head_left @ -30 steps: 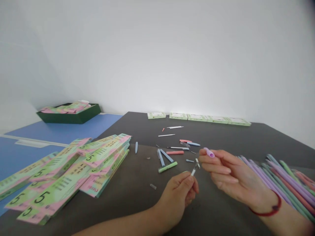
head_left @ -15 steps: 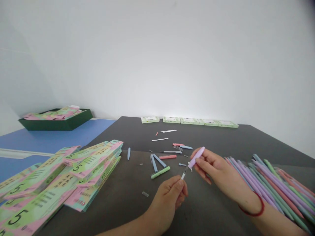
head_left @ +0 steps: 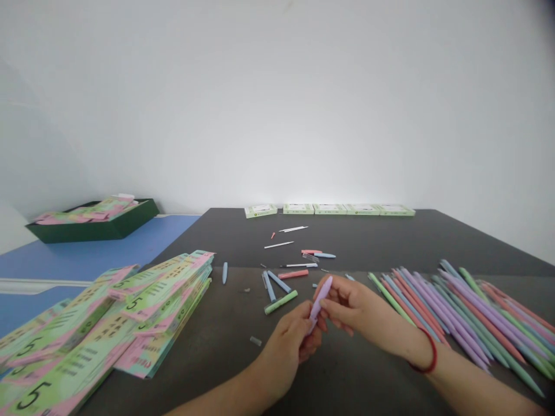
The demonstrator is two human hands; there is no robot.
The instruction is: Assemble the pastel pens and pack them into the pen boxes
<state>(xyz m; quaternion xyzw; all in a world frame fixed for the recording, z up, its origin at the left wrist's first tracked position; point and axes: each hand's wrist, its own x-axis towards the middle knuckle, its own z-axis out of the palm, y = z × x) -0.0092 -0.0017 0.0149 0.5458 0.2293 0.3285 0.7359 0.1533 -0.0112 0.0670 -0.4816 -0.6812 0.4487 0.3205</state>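
Observation:
A purple pen barrel (head_left: 322, 296) stands tilted between my two hands over the dark table. My left hand (head_left: 295, 338) is closed around its lower end, with thumb and fingers pressed together. Higher up, my right hand (head_left: 350, 305), with a red band at the wrist, pinches the barrel between thumb and fingers. The white refill is hidden from view. Close by on the left lie blue pen parts (head_left: 277, 283), a green pen part (head_left: 281, 302) and a pink pen part (head_left: 293, 274). A small clear piece (head_left: 255, 341) rests left of my left hand.
Many pastel pens (head_left: 463, 318) lie in rows on the right. Stacked printed packets (head_left: 165, 289) cover the left side. White refills (head_left: 279, 245) lie farther back, before pale green boxes (head_left: 329, 209) along the wall. A green tray (head_left: 78, 232) with packets stands far left.
My right hand has brought the purple barrel down and left to my left hand, over the white refill's clear end. The refill no longer shows. The view has shifted slightly.

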